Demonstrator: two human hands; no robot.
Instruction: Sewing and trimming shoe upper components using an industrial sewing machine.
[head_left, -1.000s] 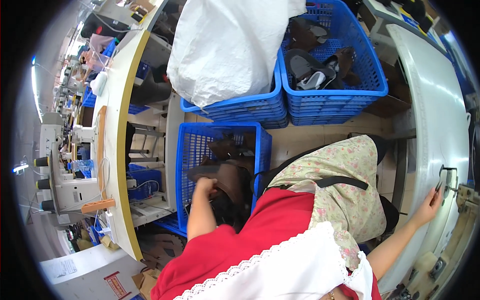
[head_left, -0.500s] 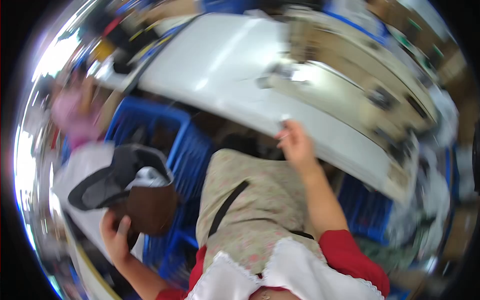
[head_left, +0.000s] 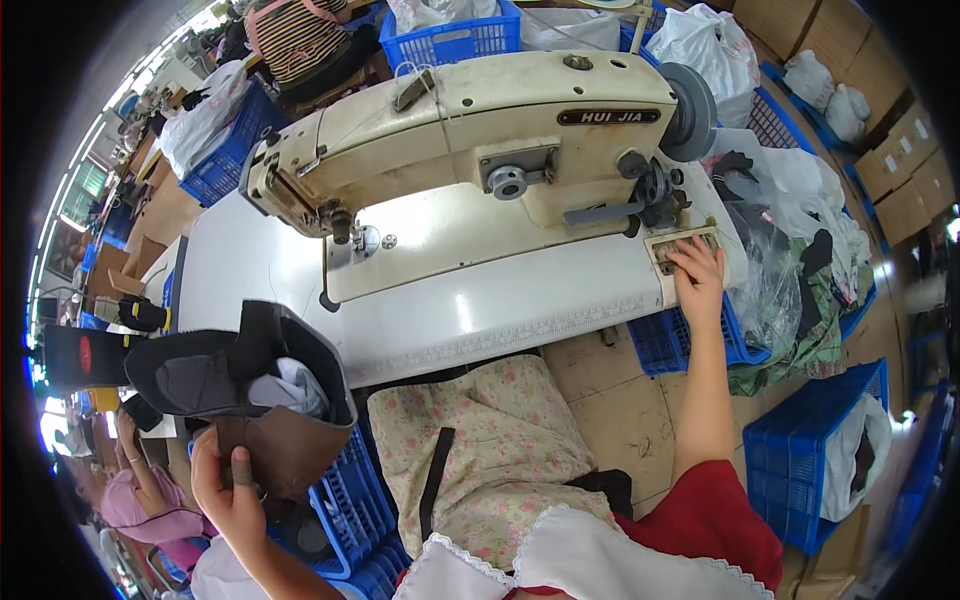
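Note:
My left hand [head_left: 228, 490] grips the lower edge of a boot-like brown-and-black stitched piece [head_left: 290, 452], its thumb on the brown side. The piece has a stiff black lining and a rounded black flap, with pale bluish-white stuffing showing inside; its exact kind is unclear. My right hand [head_left: 697, 270] reaches to the right end of the sewing table. Its fingers lie spread over a cream-framed rectangular recess [head_left: 668, 262], and no object shows in them. Between and beyond my hands stands a cream industrial sewing machine [head_left: 440, 140], with its needle end toward the left and its handwheel at right.
The white tabletop [head_left: 400, 345] has a ruler strip along its near edge. Blue crates [head_left: 815, 455] stand around, several with white plastic bags. A crate [head_left: 350, 500] sits below my left hand. Two co-workers [head_left: 160, 500] sit at left and beyond the machine. Cartons [head_left: 895, 150] are at right.
My view has turned, and the machine now lies straight ahead. My right hand has moved from the table's near edge to the recess at its right end. My left hand still holds the brown-and-black piece.

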